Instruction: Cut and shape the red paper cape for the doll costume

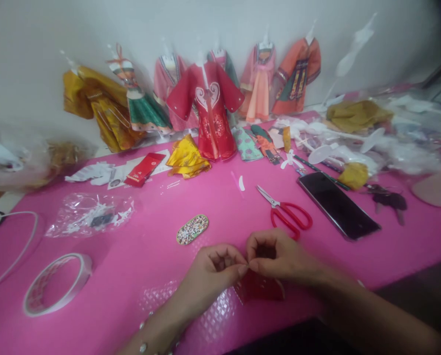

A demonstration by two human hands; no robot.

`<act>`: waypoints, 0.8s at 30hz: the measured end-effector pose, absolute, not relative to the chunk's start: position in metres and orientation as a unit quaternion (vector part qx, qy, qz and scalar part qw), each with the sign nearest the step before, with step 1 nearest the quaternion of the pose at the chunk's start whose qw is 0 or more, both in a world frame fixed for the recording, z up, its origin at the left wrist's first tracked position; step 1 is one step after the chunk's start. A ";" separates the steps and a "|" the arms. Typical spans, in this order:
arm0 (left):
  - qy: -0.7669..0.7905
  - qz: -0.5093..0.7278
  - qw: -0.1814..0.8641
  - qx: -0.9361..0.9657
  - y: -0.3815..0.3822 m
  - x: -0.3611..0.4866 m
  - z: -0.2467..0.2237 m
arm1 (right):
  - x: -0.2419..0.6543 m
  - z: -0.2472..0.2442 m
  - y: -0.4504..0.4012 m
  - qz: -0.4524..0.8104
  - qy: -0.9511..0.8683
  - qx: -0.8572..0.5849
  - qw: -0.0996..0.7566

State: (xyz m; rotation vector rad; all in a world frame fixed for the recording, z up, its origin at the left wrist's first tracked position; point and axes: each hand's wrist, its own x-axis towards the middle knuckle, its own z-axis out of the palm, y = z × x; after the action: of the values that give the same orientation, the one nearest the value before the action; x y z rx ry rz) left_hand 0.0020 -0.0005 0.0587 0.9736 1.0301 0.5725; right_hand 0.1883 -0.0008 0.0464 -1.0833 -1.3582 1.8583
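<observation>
My left hand (215, 271) and my right hand (275, 254) meet in the lower middle of the head view, thumbs and forefingers pinched, fingertips touching. Whatever lies between the fingertips is too small to make out. Just below them is a piece of dark red fabric (260, 289), partly hidden by the fingers. An oval case of multicoloured bits (192, 230) lies beyond my left hand. Red-handled scissors (285, 209) lie beyond my right hand, blades pointing up and left. A black phone (338, 204) rests to their right.
Small dress forms in costumes, one in a red robe (215, 113), stand along the wall. A tape roll (57, 285) and a plastic bag of white pieces (94, 217) lie left. Yellow cloth (188, 157) and red packets (145, 169) lie further back. Keys (389, 199) and plastic-wrapped items clutter the right.
</observation>
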 end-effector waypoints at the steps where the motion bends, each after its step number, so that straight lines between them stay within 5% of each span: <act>1: 0.467 0.260 0.720 0.442 0.000 0.002 0.059 | 0.188 0.046 -0.001 0.700 -0.508 -0.406 0.295; 24: 0.459 0.289 0.710 0.449 0.000 -0.004 0.053 | 0.194 0.042 0.001 0.708 -0.499 -0.391 0.311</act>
State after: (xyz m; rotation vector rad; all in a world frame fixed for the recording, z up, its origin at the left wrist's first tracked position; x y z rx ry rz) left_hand -0.0044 0.0005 0.0535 0.9971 1.0177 0.6419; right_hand 0.1936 0.0012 0.0423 -1.0314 -1.3184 1.8688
